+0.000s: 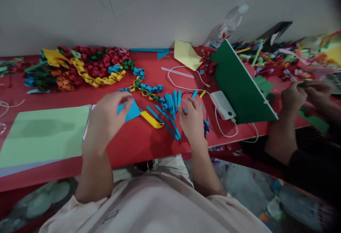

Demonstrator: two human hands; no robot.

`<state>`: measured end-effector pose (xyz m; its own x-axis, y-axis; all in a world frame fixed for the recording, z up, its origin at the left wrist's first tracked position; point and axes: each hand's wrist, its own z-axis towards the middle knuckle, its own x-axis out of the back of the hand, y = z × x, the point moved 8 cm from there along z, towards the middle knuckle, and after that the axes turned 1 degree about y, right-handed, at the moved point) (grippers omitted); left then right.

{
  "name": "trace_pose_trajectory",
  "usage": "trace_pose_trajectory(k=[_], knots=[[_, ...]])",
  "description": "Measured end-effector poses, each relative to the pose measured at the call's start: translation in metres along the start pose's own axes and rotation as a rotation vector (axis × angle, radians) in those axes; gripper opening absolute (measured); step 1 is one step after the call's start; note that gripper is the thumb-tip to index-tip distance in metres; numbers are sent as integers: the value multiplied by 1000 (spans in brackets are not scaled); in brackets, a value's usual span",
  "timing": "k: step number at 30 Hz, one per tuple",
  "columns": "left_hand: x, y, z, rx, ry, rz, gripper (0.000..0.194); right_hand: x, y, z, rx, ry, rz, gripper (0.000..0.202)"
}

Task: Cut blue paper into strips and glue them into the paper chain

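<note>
My left hand [105, 119] hovers at the left edge of a blue paper piece [133, 111], thumb apart from the curved fingers, with nothing seen in it. Beside that paper lies a yellow-handled cutter [151, 120]. My right hand [192, 119] is just right of a bunch of blue paper strips [172, 102], its fingers spread and slightly blurred; no held thing shows. Loose blue strips [167, 122] lie on the red table between my hands. Behind them stretches a paper chain [146, 90] of blue, yellow and green links.
A heap of colourful paper chains [93, 65] lies back left, green sheets [48, 133] front left. To the right are a white power bank [223, 105] with cables, an upright green board [239, 87] and a plastic bottle [226, 26]. A co-worker's hands [306, 94] work beyond the board.
</note>
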<state>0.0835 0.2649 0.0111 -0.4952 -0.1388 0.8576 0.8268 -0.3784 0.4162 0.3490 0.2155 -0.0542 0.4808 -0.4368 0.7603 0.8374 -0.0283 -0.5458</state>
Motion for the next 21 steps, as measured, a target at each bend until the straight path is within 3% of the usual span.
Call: trace_pose_trajectory(k=[2,4,7,10,14,18,21], knots=[[-45,-19,-24,-18,-162,192,47,0,-8,-13,80,18,54,26],[-80,-33,-43,-20,-195,240,62,-1,-21,-28,155,8,123,24],[-110,-46,-60,8,-172,258,64,-7,-33,-55,208,-50,185,23],[-111,-52,-69,54,-112,263,57,-15,-33,-80,207,-100,215,24],[-96,-49,-96,36,-107,242,45,-21,-35,-102,230,-141,195,24],[-87,-26,-154,-158,-198,282,58,-35,-56,-116,342,-263,187,26],[-81,-11,-201,-277,-236,290,51,-47,-72,-128,425,-363,163,28]])
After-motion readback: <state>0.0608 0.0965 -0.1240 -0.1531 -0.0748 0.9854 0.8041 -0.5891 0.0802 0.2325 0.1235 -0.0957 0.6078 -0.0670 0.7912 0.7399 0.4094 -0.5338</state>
